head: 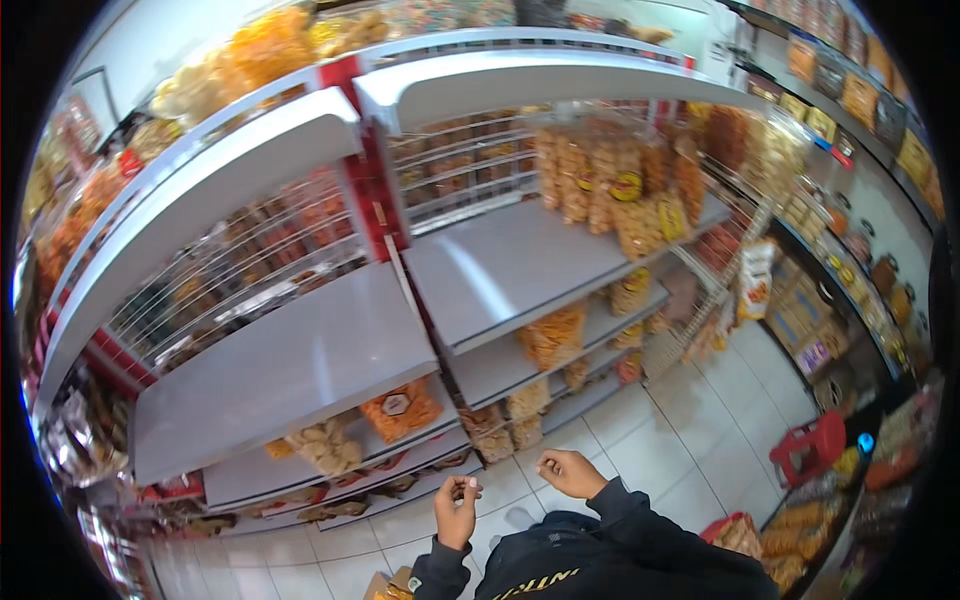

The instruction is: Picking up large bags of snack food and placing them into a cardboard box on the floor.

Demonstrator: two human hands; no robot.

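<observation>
My left hand point(456, 511) is held in front of my body, its fingers loosely curled and thumb apart, with nothing visible in it. To its right, my right hand point(574, 474) is curled inward and also appears to hold nothing. Neither hand touches the shelving. Before me stand two joined shelf bays, with a broad grey shelf point(285, 382) on the left and another grey shelf point(525, 262) on the right. Clear bags of puffed snacks point(600, 176) stand at the right shelf's far end. Below are a bag of orange snacks point(403, 409) and a bag of pale crackers point(326, 446).
White floor tiles point(675, 435) run around my feet. A red plastic stool point(814, 446) stands to the right, near stacked snack bags point(802, 525). Close by my left side is an open cardboard box point(379, 585). White upper shelves point(225, 157) jut out above the grey ones.
</observation>
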